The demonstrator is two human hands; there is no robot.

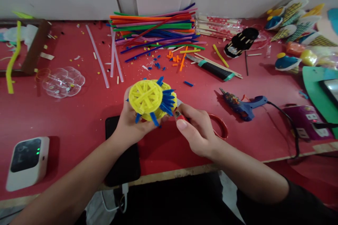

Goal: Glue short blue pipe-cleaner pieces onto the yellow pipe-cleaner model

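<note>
My left hand is closed around a yellow wheel-shaped pipe-cleaner craft with short blue pieces sticking out of its sides. The craft is held above the table, its round crossed face turned up towards me. Just to its right, my right hand grips a pair of red-handled scissors. One handle loop shows beyond the hand. A bit of the blades shows close to the blue pieces on the craft's right side; whether they touch I cannot tell.
Behind lie a pile of colored pipe cleaners, cut scraps and a black-handled cutting tool. A glue gun with a cord is at right. A black phone and a white device lie near the front edge.
</note>
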